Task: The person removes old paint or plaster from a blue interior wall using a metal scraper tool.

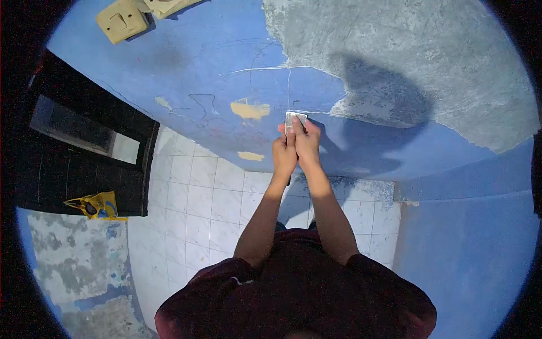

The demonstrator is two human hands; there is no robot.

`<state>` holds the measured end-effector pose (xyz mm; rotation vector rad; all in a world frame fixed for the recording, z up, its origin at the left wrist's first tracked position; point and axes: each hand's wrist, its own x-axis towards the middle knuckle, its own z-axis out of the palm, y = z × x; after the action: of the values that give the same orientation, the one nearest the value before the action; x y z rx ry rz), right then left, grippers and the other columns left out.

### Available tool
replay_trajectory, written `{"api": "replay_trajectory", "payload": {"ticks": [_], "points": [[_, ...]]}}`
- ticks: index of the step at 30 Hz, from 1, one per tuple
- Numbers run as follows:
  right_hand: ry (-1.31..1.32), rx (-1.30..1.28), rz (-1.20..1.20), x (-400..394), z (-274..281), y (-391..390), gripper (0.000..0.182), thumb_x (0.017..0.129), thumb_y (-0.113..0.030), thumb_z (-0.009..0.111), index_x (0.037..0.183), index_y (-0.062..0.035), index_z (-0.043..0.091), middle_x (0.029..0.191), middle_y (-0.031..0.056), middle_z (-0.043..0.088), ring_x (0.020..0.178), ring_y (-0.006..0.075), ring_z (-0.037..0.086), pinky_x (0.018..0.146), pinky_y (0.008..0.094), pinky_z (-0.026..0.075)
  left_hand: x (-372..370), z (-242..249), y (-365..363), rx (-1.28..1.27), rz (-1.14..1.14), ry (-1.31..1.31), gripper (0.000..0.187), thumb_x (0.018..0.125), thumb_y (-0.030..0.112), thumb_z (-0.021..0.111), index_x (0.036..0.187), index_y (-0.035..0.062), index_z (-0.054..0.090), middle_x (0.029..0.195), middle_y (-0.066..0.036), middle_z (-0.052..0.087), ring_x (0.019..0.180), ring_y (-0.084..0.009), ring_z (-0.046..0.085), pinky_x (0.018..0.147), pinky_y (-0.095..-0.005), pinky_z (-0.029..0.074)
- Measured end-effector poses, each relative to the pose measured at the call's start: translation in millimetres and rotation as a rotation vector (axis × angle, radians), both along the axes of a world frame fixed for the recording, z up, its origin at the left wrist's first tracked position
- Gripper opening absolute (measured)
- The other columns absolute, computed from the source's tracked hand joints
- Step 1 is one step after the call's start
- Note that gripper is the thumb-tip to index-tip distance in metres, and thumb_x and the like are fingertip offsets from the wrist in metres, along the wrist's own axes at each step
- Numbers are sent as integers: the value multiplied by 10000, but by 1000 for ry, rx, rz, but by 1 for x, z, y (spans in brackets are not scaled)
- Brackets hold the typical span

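Observation:
My left hand and my right hand are pressed together in front of the blue wall, both closed around a scraper. Its flat, greyish-white blade points up, and fingers lie along its face. Most of the handle is hidden by my hands. The blade's upper edge meets the wall at a thin pale line. Above it, bare grey plaster borders the paint with a ragged edge. Two cream patches show left of my hands.
Cream wall switches are at the upper left. A dark door or cabinet stands at the left, with a yellow bag by its lower edge. White tiles cover the floor, with blue debris along the wall base.

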<state>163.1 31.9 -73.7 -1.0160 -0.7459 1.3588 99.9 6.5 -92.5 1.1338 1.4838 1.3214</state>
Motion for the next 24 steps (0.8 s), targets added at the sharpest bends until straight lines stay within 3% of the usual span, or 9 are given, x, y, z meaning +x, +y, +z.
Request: {"api": "replay_trajectory", "payload": {"ticks": [6, 9, 11, 14, 24], "points": [[-11, -24, -15, 5, -4, 1, 218, 961, -183, 551, 982, 23, 618, 827, 142, 690, 646, 140, 629, 543, 269, 503, 6, -5, 3, -42, 4, 15, 466, 981, 298, 489, 705, -60, 606, 535, -71, 545, 515, -108, 465, 464, -336, 368], [-34, -20, -5, 10, -4, 3, 219, 962, -185, 548, 956, 20, 627, 812, 132, 694, 619, 127, 616, 530, 265, 497, 14, -15, 2, 48, 57, 22, 519, 994, 375, 470, 668, -14, 578, 544, -29, 535, 484, -79, 454, 425, -290, 341], [-212, 41, 37, 14, -5, 8, 224, 965, -178, 538, 925, 20, 636, 795, 119, 698, 610, 112, 609, 531, 258, 490, 17, -19, 3, 57, 78, -39, 507, 996, 359, 470, 674, -17, 578, 557, -28, 542, 495, -78, 457, 431, -293, 346], [-225, 57, 59, 13, 1, 8, 230, 966, -170, 528, 904, 21, 640, 789, 111, 700, 597, 100, 596, 527, 253, 481, 20, -14, 2, 115, 109, -81, 491, 1000, 345, 465, 692, -19, 583, 573, -25, 550, 503, -75, 462, 433, -287, 349], [-188, 43, 35, 9, 13, 8, 221, 956, -145, 516, 909, 30, 642, 783, 121, 699, 600, 114, 591, 562, 271, 488, 11, 2, 3, -48, 39, -94, 476, 1005, 365, 448, 693, 27, 568, 561, -1, 526, 454, -63, 429, 402, -265, 313]]}}
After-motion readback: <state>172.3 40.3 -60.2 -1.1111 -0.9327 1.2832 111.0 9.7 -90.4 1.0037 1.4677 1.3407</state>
